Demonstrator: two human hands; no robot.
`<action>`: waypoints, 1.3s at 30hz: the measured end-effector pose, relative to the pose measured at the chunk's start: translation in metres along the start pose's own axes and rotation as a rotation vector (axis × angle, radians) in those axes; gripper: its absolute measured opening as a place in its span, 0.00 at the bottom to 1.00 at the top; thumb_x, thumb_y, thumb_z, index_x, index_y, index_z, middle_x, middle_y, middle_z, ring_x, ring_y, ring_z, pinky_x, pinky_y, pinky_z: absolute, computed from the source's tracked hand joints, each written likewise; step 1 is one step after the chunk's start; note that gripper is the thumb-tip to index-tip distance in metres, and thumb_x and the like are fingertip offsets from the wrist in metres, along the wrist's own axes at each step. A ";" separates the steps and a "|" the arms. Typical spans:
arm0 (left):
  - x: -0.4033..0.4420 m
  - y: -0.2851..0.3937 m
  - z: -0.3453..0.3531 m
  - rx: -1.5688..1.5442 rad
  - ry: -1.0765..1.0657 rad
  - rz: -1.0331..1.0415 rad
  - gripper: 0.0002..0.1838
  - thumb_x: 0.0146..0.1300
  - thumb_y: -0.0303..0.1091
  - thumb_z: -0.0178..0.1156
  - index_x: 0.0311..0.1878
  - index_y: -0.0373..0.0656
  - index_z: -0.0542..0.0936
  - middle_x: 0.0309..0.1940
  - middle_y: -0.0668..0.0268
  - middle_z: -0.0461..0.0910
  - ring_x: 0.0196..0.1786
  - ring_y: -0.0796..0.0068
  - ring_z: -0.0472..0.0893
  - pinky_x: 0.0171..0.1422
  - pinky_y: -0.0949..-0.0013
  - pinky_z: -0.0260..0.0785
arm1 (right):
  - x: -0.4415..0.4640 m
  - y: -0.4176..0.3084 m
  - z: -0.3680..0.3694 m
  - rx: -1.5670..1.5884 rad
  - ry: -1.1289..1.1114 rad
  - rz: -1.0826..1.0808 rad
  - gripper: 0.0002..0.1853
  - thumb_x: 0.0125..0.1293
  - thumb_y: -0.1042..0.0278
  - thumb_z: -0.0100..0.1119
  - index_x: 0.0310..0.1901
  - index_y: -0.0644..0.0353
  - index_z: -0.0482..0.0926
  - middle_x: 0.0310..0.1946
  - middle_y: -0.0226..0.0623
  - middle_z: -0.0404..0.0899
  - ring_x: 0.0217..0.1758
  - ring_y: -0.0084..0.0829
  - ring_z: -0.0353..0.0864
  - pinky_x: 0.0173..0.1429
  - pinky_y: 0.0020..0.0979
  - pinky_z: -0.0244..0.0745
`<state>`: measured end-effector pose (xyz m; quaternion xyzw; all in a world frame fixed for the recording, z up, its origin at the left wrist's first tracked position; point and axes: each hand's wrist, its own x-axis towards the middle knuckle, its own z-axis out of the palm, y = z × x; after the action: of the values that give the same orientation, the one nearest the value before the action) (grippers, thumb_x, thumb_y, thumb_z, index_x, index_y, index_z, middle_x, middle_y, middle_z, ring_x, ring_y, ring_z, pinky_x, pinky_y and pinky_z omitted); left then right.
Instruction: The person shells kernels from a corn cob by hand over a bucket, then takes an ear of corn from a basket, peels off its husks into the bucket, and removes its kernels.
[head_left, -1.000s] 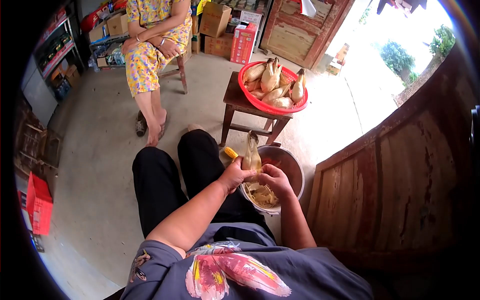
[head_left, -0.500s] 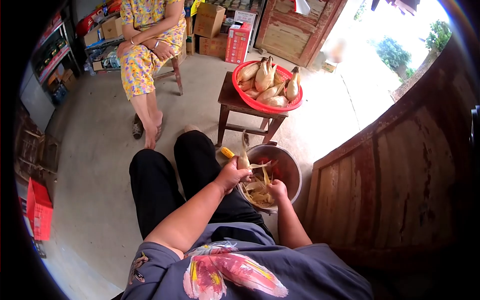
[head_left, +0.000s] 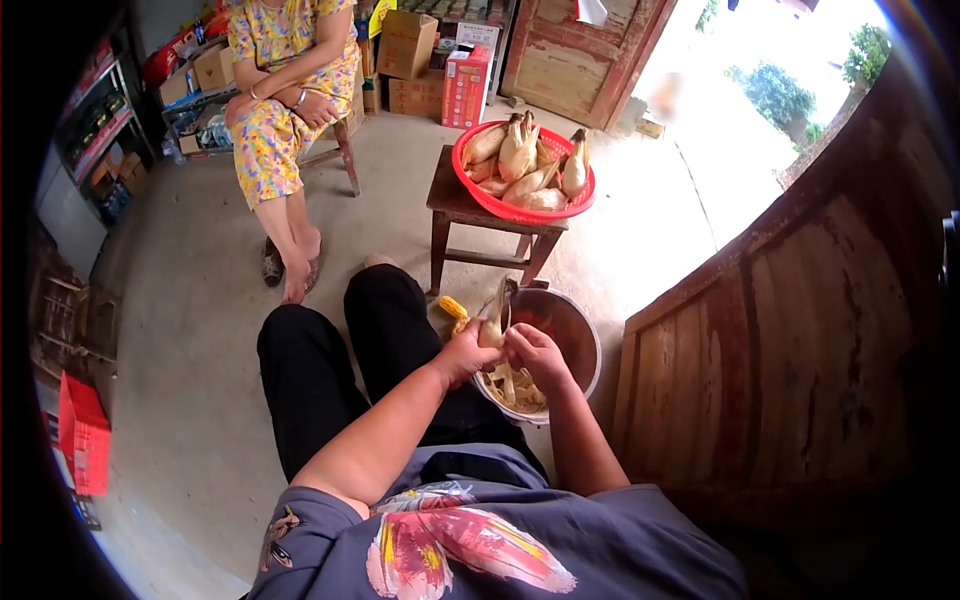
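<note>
My left hand (head_left: 464, 358) is closed around the lower part of an ear of corn (head_left: 495, 312) in its pale husk, tip pointing up. Against the ear, the fingers of my right hand (head_left: 538, 354) are pinched on the corn husk; their tips are partly hidden. Below both hands stands a metal pot (head_left: 594, 350) with loose, stripped husks (head_left: 515, 388) inside. Beyond my left hand, a bare yellow corn cob (head_left: 453, 306) lies near the pot's left side. Unpeeled ears (head_left: 520, 155) fill a red plastic basket (head_left: 478, 192) farther off.
The basket rests on a wooden stool (head_left: 450, 205). A person in yellow floral clothes (head_left: 290, 60) sits at the back left, arms crossed. A wooden door panel (head_left: 760, 370) stands close on my right. Cardboard boxes (head_left: 408, 45) and a red crate (head_left: 82, 430) are on the left and back.
My right hand has moved up from over the pot to the ear. The husk strip it was pulling away is no longer stretched out. The view has shifted slightly.
</note>
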<state>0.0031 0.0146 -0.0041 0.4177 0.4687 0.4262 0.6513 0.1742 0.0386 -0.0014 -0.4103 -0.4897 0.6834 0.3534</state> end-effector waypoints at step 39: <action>-0.004 0.006 -0.013 -0.483 -0.043 -0.039 0.22 0.64 0.26 0.61 0.60 0.42 0.67 0.49 0.62 0.76 0.50 0.68 0.79 0.52 0.63 0.76 | -0.009 -0.021 0.014 -0.658 0.135 -0.356 0.09 0.60 0.66 0.66 0.36 0.62 0.80 0.29 0.35 0.82 0.31 0.27 0.80 0.38 0.28 0.75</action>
<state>-0.0111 0.0141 -0.0001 0.2496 0.3471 0.5044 0.7501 0.1668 0.0309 0.0236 -0.4543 -0.7224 0.3887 0.3474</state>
